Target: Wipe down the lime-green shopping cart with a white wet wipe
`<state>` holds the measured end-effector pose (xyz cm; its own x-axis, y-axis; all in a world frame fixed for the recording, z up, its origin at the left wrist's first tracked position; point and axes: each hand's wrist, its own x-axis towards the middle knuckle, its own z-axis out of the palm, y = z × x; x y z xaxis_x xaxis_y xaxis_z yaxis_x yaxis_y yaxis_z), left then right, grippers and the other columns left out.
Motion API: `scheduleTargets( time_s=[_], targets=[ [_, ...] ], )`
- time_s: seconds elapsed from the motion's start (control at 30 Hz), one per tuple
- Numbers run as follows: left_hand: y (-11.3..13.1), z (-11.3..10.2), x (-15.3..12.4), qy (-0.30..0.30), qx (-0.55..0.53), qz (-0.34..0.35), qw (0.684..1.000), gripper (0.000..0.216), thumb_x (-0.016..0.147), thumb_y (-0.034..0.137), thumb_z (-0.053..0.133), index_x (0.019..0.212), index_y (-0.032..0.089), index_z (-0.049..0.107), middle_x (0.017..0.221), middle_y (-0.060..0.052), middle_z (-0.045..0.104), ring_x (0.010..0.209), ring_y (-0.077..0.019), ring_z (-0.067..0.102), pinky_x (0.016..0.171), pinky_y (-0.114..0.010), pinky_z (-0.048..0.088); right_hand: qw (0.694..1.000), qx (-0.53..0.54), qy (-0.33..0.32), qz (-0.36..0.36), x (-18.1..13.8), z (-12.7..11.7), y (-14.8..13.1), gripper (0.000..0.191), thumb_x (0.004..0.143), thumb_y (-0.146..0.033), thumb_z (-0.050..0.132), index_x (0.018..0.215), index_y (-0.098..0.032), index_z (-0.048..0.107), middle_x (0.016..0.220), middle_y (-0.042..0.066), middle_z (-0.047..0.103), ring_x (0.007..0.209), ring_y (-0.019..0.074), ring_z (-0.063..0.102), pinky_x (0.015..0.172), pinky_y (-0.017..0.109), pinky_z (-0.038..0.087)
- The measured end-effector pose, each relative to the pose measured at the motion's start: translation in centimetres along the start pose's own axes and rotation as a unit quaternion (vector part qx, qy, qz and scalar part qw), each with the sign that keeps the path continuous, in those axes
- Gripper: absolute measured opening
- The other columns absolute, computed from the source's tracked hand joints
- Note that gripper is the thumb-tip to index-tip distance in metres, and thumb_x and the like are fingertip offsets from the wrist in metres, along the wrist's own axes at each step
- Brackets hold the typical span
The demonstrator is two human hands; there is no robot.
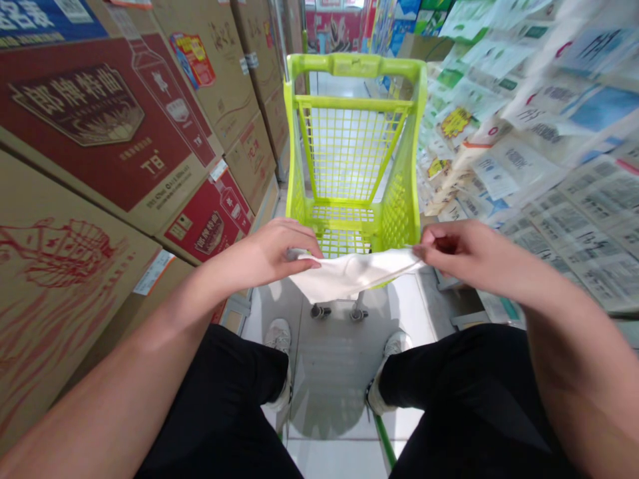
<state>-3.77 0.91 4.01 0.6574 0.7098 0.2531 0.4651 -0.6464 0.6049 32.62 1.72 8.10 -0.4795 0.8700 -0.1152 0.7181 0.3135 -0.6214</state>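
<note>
While we crouch over the tiled floor (pixel 344 372), our left hand (pixel 272 253) and right hand (pixel 456 253) each pinch an end of the white cloth (pixel 352 276), sagging between them before the green cart (pixel 349 166); even tension keeps it flat.

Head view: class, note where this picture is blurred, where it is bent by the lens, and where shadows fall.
Head view: the packets on the right shelf are smeared with blur; the stacked cartons lean and bow from wide-lens distortion; both hands and the white cloth are fairly sharp; soft shadows lie on the pale floor under the green trolley; lighting is even.
</note>
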Motion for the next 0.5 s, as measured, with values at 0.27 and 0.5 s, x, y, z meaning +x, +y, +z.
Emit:
scheduleTargets(
  time_s=[0.27,0.5],
  targets=[
    [1.1,0.2,-0.9,0.007,0.046,-0.008,0.999,0.021,0.094,0.036,0.076,0.112,0.029,0.084,0.112,-0.007,0.084,0.110,-0.0300,0.078,0.110,-0.048,0.055,0.915,0.082,-0.380,0.106,-3.0,-2.9,0.4,0.062,0.087,-0.086,0.071,0.075,-0.025,0.076,0.055,0.003,0.065,0.050,0.0163,0.064,0.051,0.029,0.045],
    [0.7,2.3,0.2,-0.022,0.153,-0.055,0.986,0.023,0.093,0.048,0.083,0.103,0.027,0.083,0.095,-0.007,0.081,0.090,-0.0302,0.078,0.094,-0.043,0.059,0.982,0.020,0.011,-0.187,0.8,1.9,-2.1,0.041,0.110,-0.055,0.060,0.096,-0.020,0.075,0.085,0.007,0.078,0.080,0.0195,0.072,0.077,0.033,0.054]
  ],
)
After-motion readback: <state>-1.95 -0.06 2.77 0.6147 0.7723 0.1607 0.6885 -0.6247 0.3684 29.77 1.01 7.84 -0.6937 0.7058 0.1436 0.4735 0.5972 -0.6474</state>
